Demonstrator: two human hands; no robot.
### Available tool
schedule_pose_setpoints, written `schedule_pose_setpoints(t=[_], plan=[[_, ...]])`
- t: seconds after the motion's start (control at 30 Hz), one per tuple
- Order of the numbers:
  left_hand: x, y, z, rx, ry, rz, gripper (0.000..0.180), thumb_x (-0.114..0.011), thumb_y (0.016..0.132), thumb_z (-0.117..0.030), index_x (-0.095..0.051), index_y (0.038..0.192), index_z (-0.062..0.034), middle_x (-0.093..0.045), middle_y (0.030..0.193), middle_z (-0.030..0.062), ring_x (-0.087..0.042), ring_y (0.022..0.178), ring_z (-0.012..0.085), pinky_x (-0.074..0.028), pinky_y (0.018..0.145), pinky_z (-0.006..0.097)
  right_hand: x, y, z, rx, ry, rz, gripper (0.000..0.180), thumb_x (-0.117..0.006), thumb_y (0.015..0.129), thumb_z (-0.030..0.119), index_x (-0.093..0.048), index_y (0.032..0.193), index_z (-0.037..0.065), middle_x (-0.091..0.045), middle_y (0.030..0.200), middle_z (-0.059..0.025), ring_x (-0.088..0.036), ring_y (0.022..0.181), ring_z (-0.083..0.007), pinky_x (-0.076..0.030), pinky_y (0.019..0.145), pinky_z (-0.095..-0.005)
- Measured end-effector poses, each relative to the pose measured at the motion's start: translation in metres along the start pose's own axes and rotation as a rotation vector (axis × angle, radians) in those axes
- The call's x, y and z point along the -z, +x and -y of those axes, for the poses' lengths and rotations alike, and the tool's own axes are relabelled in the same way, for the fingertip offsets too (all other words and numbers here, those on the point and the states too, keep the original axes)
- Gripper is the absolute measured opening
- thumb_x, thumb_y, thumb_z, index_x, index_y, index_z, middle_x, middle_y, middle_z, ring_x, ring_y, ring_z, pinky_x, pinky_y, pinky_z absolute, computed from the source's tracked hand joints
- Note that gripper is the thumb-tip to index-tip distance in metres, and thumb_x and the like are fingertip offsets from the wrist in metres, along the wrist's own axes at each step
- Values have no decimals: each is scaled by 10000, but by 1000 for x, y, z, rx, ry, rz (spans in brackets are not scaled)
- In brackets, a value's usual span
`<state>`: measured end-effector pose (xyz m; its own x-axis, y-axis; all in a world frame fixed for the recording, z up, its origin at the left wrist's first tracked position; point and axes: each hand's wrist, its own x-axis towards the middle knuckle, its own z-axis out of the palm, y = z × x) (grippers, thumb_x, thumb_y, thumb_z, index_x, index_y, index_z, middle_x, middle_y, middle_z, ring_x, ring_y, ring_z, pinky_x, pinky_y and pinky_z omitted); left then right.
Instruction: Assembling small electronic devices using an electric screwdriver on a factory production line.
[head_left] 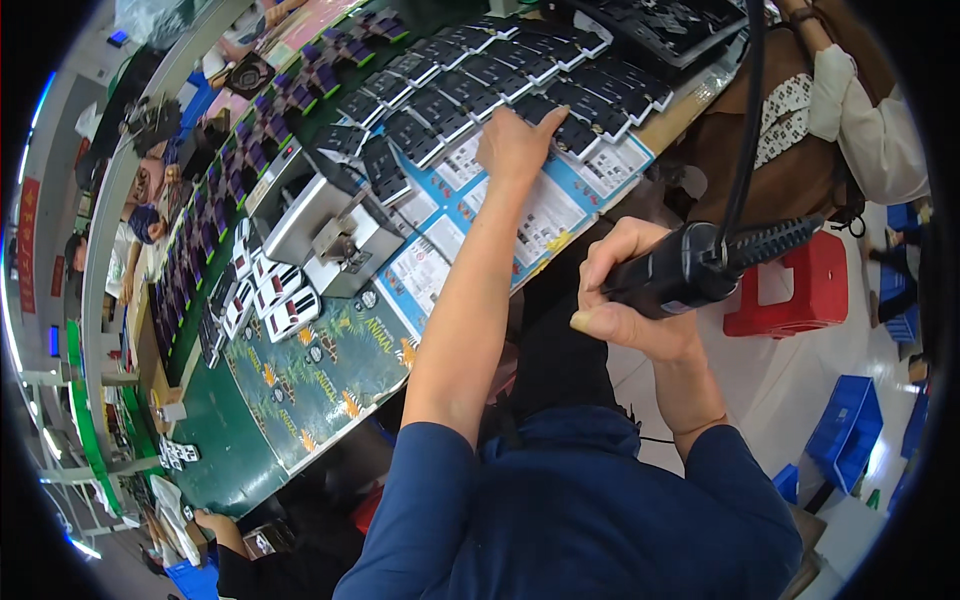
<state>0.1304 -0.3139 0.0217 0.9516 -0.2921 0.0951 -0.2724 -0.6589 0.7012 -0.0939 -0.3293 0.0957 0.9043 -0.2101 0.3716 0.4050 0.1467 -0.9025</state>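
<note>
My left hand [515, 150] reaches forward over the bench to the near row of black-and-white plastic housings [480, 75]. Its thumb and fingers are set apart around one housing [540, 106]; the fingertips are partly hidden. Several rows of these housings lie side by side, with small fittings on their black faces. Off the bench's front edge, my right hand [650, 300] is wrapped round a black corded electric screwdriver [665, 275]. The screwdriver's ribbed cable end points right, and its working tip is out of sight. Printed blue-and-white sheets [530, 215] lie beneath my left forearm.
A metal fixture [345, 240] stands left of the sheets, beside white-and-black parts [275, 290]. Purple-and-black pieces [235, 165] line the far side. A black cable [748, 120] hangs near my right hand. Right are a red stool [795, 290], a blue bin [845, 430] and a seated person [870, 120].
</note>
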Motion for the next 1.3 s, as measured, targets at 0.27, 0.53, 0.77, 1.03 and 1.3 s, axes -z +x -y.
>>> schedule_pose_setpoints(t=[0.27,0.53,0.77,1.03,1.3], plan=[[-4,-8,2,70,-409,-61,657,-920,617,-261,-540,1045,62,-697,926,195,-689,850,250,-543,738,360,-3,2,4,15,130,-16,306,-866,732,54,-630,926,29,-595,828,-32,-551,680,-79,-414,572,-227],[110,-143,70,209,-1350,30,306,-642,951,-126,-551,1210,8,-665,1087,82,-661,909,144,-559,796,300,-25,14,-5,98,156,-14,256,-685,838,115,-474,947,17,-486,628,-62,-473,469,-128,-446,489,-272],[168,-215,166,368,-1373,-58,250,-577,1003,-235,-555,1083,0,-700,941,171,-720,741,237,-624,668,366,-122,83,-25,325,392,81,128,-685,859,-8,-567,910,-12,-582,668,-68,-542,511,-111,-474,525,-260],[176,-217,189,384,-1496,-55,269,-586,1002,-253,-577,1101,-4,-706,937,164,-722,737,213,-623,641,334,-196,139,-76,455,-45,140,119,-696,889,33,-600,939,-16,-596,627,-53,-579,515,-112,-504,549,-265],[174,-211,183,409,-1515,-105,245,-599,996,-225,-566,1118,-15,-704,954,160,-715,731,206,-612,619,327,-224,153,-89,498,-211,74,183,-801,782,130,-669,722,17,-624,589,14,-568,534,-47,-449,517,-218]])
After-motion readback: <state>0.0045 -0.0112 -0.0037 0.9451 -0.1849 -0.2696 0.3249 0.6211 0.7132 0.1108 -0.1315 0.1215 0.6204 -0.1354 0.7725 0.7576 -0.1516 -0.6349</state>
